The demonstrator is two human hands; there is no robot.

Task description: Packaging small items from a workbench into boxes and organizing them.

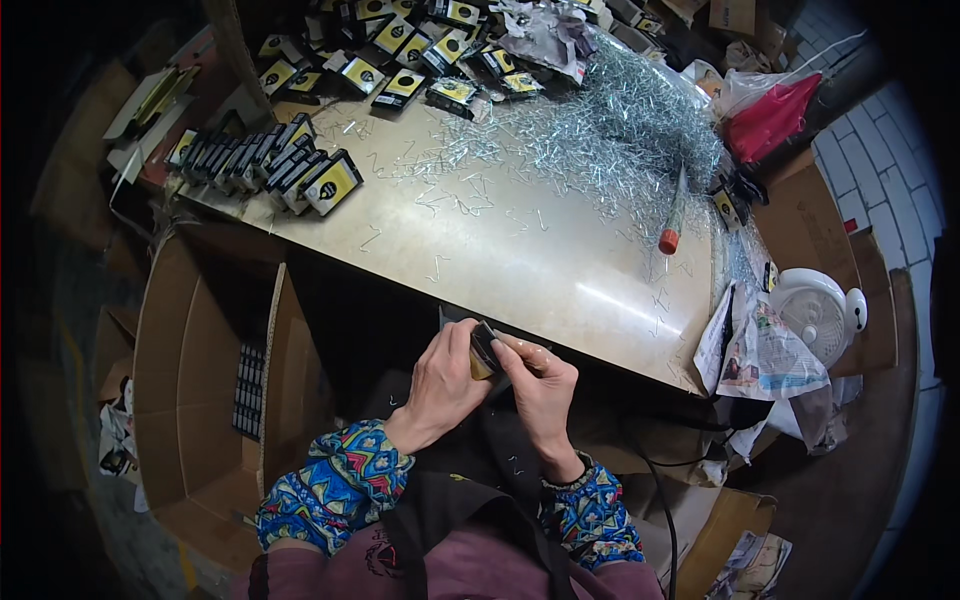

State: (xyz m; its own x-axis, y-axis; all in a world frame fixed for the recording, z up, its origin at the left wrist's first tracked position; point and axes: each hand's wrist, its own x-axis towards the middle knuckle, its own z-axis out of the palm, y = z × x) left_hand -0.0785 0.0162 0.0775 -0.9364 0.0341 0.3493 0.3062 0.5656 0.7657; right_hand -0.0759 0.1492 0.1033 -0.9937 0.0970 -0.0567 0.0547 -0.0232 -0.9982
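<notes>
Just off the table's front edge, in front of my body, I hold a small black-and-yellow box (482, 362) between both hands. My left hand (445, 375) is closed around its left side. The fingers and thumb of my right hand (540, 390) pinch its upper right end. My fingers cover much of the box, so I cannot tell whether its flap is closed. On the table lies a large heap of small bent wire pieces (640, 115), with loose ones scattered toward me. Similar black-and-yellow boxes (331, 184) stand in rows at the table's left edge.
Several more small boxes (400, 88) lie jumbled at the back of the table (450, 240). A red-tipped tool (669, 240) rests by the wire heap. At left stands an open carton (165, 370) holding stacked dark boxes (249, 390). A white fan (812, 318) and newspaper (765, 355) are at right.
</notes>
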